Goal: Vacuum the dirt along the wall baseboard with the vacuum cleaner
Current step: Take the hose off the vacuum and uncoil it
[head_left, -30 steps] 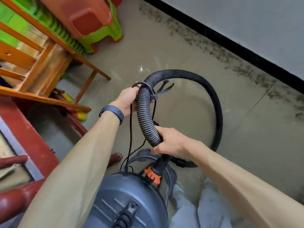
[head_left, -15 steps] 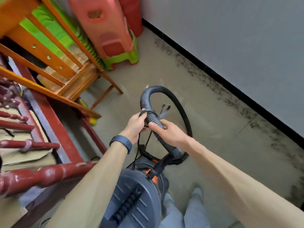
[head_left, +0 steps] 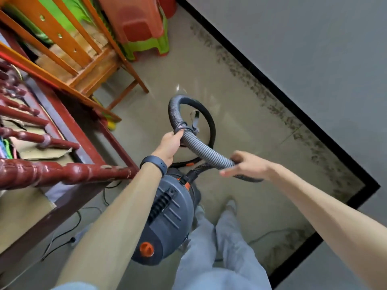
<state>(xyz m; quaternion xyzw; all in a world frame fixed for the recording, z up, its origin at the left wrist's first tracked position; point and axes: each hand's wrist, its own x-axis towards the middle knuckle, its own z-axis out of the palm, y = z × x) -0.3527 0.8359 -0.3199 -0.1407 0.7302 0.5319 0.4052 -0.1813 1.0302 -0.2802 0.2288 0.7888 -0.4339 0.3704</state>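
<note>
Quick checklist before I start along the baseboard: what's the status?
1. Left hand grips grey ribbed vacuum hose: ok.
2. Right hand grip on hose end: cannot tell, blurred.
3. Hose uncoiled: not ok, looped.
4. Hose end at the dark dirt band beside black baseboard: not ok, apart.
5. Grey canister vacuum plugged in: cannot tell.

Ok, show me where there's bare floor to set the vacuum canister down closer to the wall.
Bare beige tile lies between the ribbed grey hose loop and the dirt strip along the black baseboard. Another patch sits between the loop and the stacked plastic stools. The left is crowded: orange wooden frame, dark red railing, cords.
</note>
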